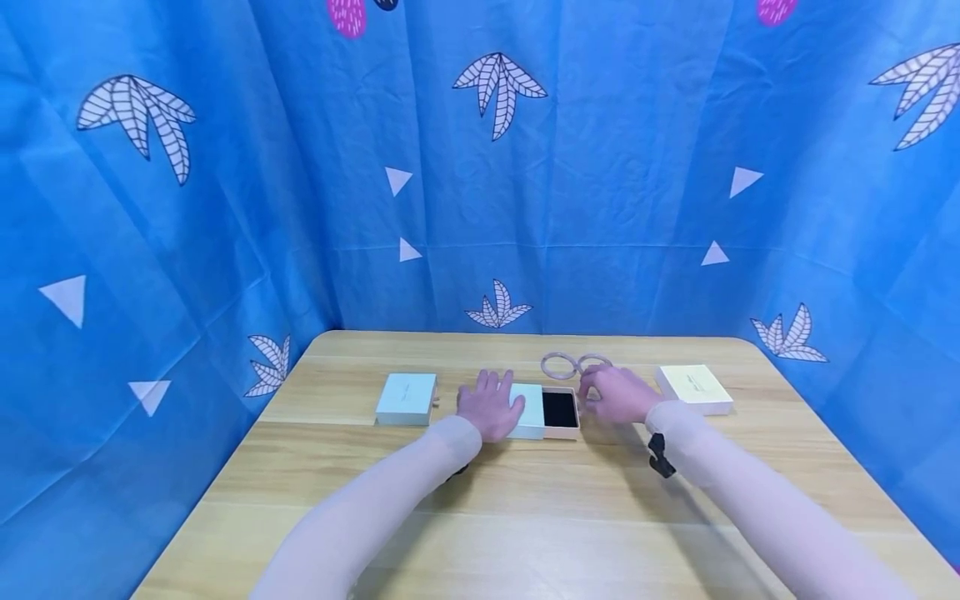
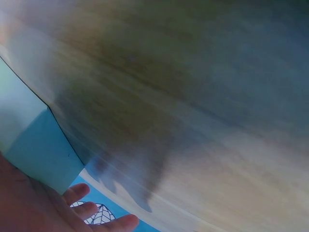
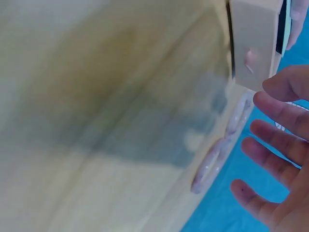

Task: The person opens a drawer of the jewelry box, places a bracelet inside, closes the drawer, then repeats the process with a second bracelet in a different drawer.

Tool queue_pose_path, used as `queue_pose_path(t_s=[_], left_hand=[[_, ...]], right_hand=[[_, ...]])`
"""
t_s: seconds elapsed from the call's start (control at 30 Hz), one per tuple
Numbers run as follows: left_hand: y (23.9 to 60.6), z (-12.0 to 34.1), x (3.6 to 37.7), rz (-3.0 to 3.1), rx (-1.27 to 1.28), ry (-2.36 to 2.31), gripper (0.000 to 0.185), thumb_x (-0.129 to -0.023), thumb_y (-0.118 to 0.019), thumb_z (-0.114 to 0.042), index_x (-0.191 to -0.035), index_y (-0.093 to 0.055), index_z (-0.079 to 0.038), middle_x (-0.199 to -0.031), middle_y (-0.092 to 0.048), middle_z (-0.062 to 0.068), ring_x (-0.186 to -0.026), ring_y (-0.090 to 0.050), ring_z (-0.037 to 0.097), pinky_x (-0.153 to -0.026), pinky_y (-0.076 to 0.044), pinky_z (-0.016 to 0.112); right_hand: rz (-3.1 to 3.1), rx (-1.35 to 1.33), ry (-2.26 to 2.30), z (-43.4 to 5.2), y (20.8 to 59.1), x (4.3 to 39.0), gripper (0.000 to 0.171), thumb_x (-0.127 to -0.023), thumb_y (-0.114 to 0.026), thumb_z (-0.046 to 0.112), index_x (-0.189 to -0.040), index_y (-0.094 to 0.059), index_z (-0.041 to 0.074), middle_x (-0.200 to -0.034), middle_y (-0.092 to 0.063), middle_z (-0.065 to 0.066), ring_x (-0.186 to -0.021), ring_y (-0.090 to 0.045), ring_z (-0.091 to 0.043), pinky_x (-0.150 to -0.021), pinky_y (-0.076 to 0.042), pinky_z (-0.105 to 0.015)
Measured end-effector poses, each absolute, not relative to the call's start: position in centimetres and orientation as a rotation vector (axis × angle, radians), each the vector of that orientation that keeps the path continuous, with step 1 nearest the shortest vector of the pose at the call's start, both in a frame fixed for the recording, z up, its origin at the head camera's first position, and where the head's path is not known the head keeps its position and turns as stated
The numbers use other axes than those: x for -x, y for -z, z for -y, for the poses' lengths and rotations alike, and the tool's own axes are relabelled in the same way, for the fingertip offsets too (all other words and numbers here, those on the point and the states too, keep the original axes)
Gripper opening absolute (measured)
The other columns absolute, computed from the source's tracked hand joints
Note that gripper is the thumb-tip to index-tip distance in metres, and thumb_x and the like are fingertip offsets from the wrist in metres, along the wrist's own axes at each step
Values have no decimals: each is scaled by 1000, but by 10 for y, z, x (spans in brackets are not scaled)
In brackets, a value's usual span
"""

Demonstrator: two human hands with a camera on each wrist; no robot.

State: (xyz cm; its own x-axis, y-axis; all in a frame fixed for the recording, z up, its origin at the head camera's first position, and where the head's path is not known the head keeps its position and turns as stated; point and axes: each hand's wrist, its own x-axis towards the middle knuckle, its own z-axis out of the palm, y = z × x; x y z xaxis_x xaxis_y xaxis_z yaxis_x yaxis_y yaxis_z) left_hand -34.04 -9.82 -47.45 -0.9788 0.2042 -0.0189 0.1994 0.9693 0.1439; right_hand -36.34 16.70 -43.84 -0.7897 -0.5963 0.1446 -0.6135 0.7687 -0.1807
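Note:
A small box lies mid-table, with a light-blue sleeve point(image 1: 528, 410) and a pink drawer point(image 1: 560, 410) slid partly out to the right, showing a black lining. My left hand point(image 1: 491, 402) rests flat on the sleeve's left end with straight fingers; the left wrist view shows the sleeve point(image 2: 38, 150) under its palm. My right hand point(image 1: 603, 392) hovers at the drawer's right end, fingers spread and holding nothing. Two pale pink bangles point(image 1: 557, 364) lie side by side just behind the drawer. In the right wrist view, the bangles point(image 3: 212, 164) lie beyond the fingers point(image 3: 280, 108).
A closed light-blue box point(image 1: 405, 398) sits to the left and a cream box point(image 1: 694, 387) to the right on the wooden table point(image 1: 480, 517). A blue patterned curtain point(image 1: 480, 208) surrounds the table on three sides.

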Motion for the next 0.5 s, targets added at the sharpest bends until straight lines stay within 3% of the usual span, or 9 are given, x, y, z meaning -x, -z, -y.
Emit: queue_pose_path(t_s=[0.2, 0.4, 0.5], left_hand=[[478, 98, 343, -3064, -303, -202, 72, -102, -14, -61, -164, -14, -23, -168, -20, 8, -156, -13, 31, -118, -21, 65], [477, 98, 343, -3057, -297, -213, 71, -103, -15, -61, -164, -14, -24, -168, -20, 7, -156, -12, 29, -119, -21, 64], [476, 99, 343, -3054, -290, -205, 71, -103, -15, -61, -164, -13, -25, -168, -20, 7, -157, -12, 29, -119, -21, 63]], right_hand=[[2861, -1028, -316, -158, 426, 372, 12, -85, -75, 15, -97, -76, 13, -124, -68, -13, -107, -67, -36, -89, -55, -53], [2900, -1021, -281, -149, 416, 388, 18, -86, -76, 19, -102, -76, 11, -118, -70, -9, -90, -64, -22, -81, -56, -46], [2920, -1017, -283, -143, 414, 397, 22, -87, -76, 21, -105, -76, 9, -118, -70, -9, -87, -63, -20, -82, -55, -45]])
